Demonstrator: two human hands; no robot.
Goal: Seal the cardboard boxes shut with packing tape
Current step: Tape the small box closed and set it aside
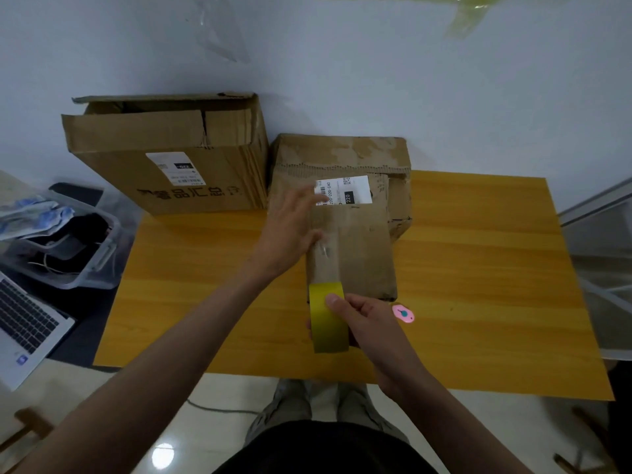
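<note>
A flat cardboard box [359, 241] lies on the yellow wooden table [478, 285], its long axis running from the person toward the wall. The right hand [369, 323] grips a roll of yellow packing tape [328, 318] at the near edge of the box, and a clear strip runs forward over the lid. The left hand [290, 230] lies open and flat on this strip. Behind stands a bigger, worn carton [171, 159], flaps half open. The table's right side is free.
</note>
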